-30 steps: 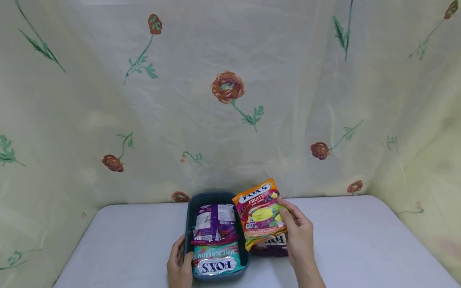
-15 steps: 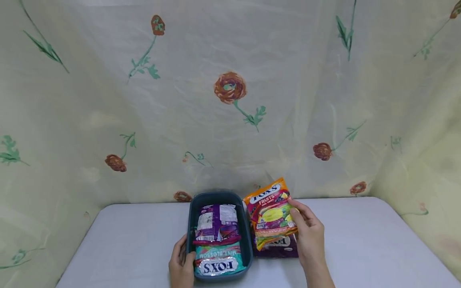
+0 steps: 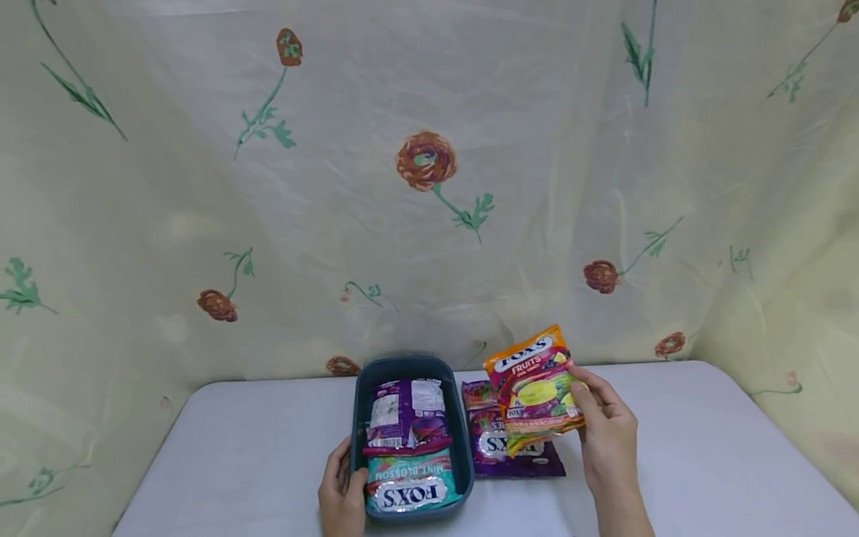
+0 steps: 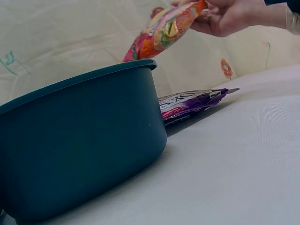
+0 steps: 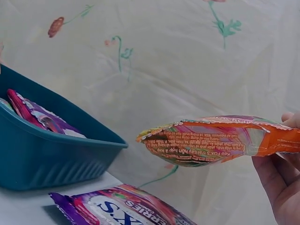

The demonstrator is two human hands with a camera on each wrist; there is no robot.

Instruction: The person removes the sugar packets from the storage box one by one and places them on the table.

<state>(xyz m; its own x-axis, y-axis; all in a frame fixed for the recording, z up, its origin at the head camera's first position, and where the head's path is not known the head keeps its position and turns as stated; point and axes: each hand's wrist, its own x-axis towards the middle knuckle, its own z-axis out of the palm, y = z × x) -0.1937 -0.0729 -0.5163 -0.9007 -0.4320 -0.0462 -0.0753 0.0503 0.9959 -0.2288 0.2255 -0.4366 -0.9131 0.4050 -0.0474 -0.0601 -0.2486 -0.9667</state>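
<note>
My right hand [image 3: 609,425] pinches the right edge of an orange Fox's fruits candy bag [image 3: 537,388], held up off the table. Below and partly behind it, a purple Fox's berries candy bag [image 3: 493,447] lies on the table. The left hand [image 3: 342,488] grips the left wall of a dark teal plastic bin [image 3: 360,395]; its fingers go behind the wall and its thumb is at the rim. Inside the bin lie a purple candy bag [image 3: 406,418], back side up, and a mint blossom candy bag [image 3: 412,485]. In the right wrist view the orange bag [image 5: 201,143] appears edge-on.
The white table [image 3: 255,455] carries the bin and the purple bag just right of it. A pale curtain [image 3: 322,186] with printed flowers hangs along the table's back edge and sides.
The right hand has carried the orange bag rightward, away from the bin, uncovering more of the purple berries bag on the table. The left hand keeps its hold on the bin.
</note>
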